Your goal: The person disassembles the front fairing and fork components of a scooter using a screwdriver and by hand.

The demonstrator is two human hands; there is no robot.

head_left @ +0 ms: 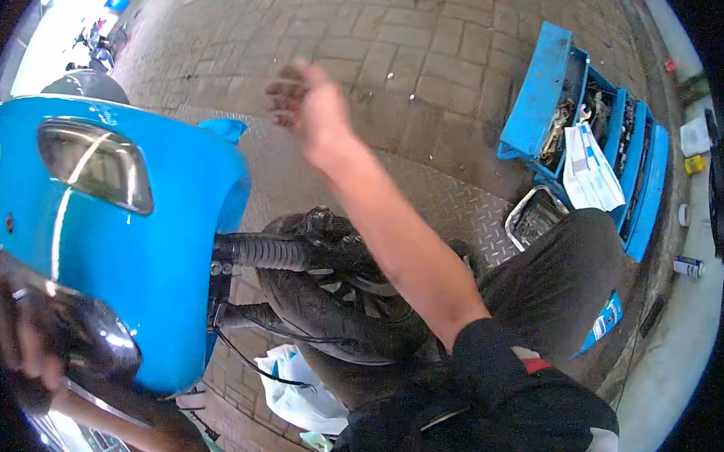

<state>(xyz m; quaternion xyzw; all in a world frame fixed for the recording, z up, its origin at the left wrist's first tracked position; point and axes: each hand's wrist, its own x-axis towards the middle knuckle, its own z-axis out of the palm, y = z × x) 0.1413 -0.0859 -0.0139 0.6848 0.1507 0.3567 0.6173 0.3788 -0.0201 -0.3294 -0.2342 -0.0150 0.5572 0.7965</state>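
Observation:
A glossy blue motorbike front (pixel 169 250) fills the left side, with a clear lens (pixel 92 161) set in it. My right hand (pixel 312 103) is raised over the paving beyond the blue panel's edge. It is smeared by motion, its darkened fingers look apart, and I see nothing in them. At the lower left, my left hand (pixel 32 345) is at the dark glossy lens (pixel 100 338), fingers stretched out; shadow and blur hide whether it touches. Below my right forearm are the ribbed fork boots (pixel 270 252) and the black tyre (pixel 301 309). A loose black cable (pixel 251 364) hangs beneath them.
An open blue toolbox (pixel 538 97) with wrenches stands at right, a white-and-blue paper (pixel 590 167) lying on it. Beside it sits a metal tray (pixel 514 223) of small parts. A white plastic bag (pixel 301 402), blue packet (pixel 602 322) and can (pixel 688 267) lie around.

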